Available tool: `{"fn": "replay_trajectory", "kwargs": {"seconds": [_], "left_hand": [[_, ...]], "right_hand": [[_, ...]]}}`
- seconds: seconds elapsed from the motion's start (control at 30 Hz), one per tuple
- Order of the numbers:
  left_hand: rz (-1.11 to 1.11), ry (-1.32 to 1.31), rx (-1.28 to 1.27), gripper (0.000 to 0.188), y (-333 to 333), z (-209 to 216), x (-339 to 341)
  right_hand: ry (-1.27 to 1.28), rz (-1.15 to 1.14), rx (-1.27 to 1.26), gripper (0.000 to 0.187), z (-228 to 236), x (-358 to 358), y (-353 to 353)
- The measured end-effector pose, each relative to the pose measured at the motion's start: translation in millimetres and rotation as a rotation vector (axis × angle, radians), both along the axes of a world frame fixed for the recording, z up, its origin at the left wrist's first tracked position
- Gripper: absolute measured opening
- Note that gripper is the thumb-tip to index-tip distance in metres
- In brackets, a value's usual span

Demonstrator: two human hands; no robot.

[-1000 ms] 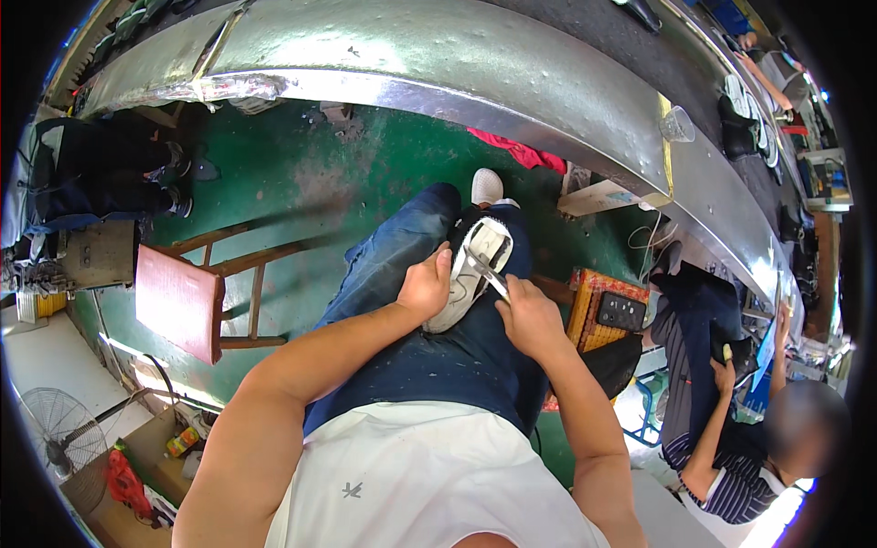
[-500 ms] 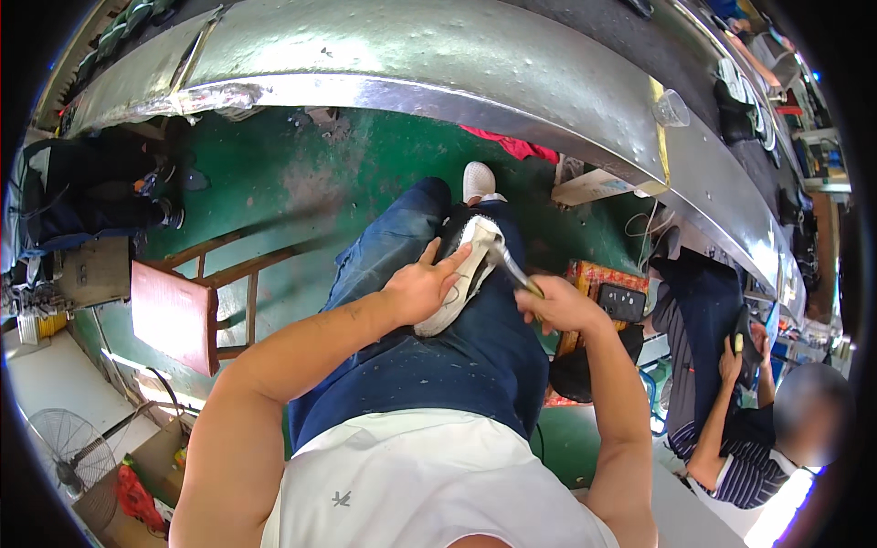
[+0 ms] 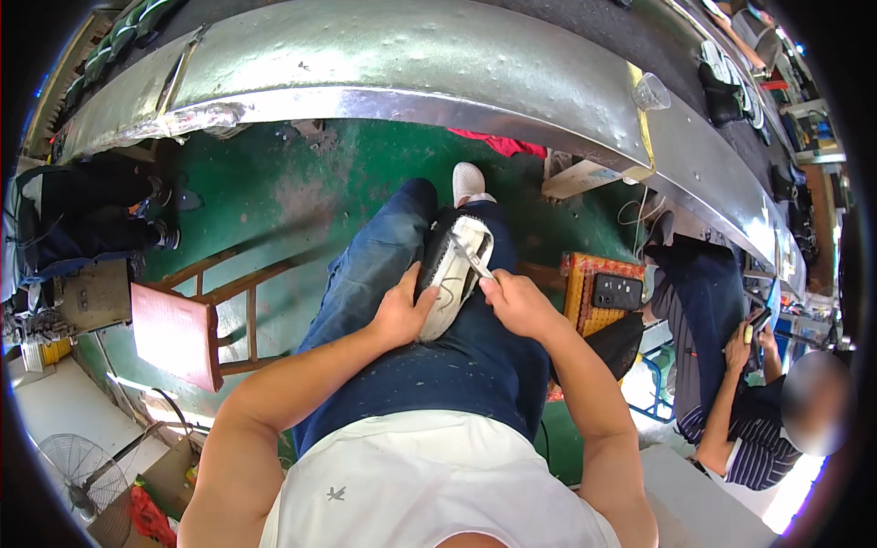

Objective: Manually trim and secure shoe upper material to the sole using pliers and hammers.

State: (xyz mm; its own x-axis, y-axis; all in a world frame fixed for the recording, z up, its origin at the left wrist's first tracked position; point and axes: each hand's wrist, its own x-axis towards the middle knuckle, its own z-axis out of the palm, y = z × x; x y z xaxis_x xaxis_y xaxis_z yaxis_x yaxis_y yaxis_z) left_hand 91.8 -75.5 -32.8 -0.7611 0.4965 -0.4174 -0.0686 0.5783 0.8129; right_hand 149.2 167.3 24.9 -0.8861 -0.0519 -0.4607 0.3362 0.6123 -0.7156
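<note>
An upturned shoe point(image 3: 447, 290) with a dark upper and a pale off-white underside lies on my lap, toe end away from me. My left hand point(image 3: 405, 306) grips its near left side, thumb along the edge of the underside and the other fingers partly hidden. In my right hand point(image 3: 514, 297) is a slim, shiny metal hand tool point(image 3: 472, 257); its exact kind is unclear. The tool's far end lies over the pale underside near the toe, and I cannot tell whether it touches.
A metal-edged workbench point(image 3: 365, 59) runs across the far side. A wooden stool point(image 3: 178, 329) stands at left. At right are a woven seat point(image 3: 577, 306) with a black phone-like case point(image 3: 618, 291) and a seated co-worker point(image 3: 744, 434). A fan point(image 3: 82, 479) stands lower left.
My left hand has slid from the middle of the underside down to the shoe's near left edge. My right hand has moved left with the tool, which now points toward the toe.
</note>
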Motion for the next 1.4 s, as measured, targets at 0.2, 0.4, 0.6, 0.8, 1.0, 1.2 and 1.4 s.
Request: {"fn": "replay_trajectory", "kwargs": {"seconds": [0.2, 0.4, 0.6, 0.8, 1.0, 1.2, 1.4], "left_hand": [[-0.102, 0.005, 0.055, 0.075, -2.3, 0.4, -12.2], [-0.214, -0.095, 0.0, 0.093, -6.4, 14.6, -16.4], [-0.39, -0.004, -0.243, 0.105, 2.3, 57.1, -50.5], [-0.285, 0.476, 0.029, 0.066, 10.8, 128.8, -100.4], [-0.319, 0.159, 0.405, 0.061, 36.3, 180.2, -110.9], [-0.729, 0.124, 0.461, 0.052, 62.6, 176.1, -158.8], [-0.412, -0.196, 0.113, 0.081, 123.4, 19.2, -122.1]], "right_hand": [[0.014, 0.07, 0.137, 0.043, -18.9, 20.0, -20.9], [0.141, -0.038, -0.016, 0.043, -18.1, 37.3, -29.9], [-0.036, -0.241, -0.238, 0.044, -26.6, 64.2, -15.9], [-0.081, -0.764, -0.699, 0.047, -52.2, 101.3, -11.2], [-0.064, -0.758, -0.662, 0.041, -57.7, 104.2, -6.6], [-0.095, -0.604, -0.494, 0.03, -31.2, 110.7, 6.5], [-0.062, -0.66, -0.672, 0.037, -44.2, 109.5, 0.4]]}}
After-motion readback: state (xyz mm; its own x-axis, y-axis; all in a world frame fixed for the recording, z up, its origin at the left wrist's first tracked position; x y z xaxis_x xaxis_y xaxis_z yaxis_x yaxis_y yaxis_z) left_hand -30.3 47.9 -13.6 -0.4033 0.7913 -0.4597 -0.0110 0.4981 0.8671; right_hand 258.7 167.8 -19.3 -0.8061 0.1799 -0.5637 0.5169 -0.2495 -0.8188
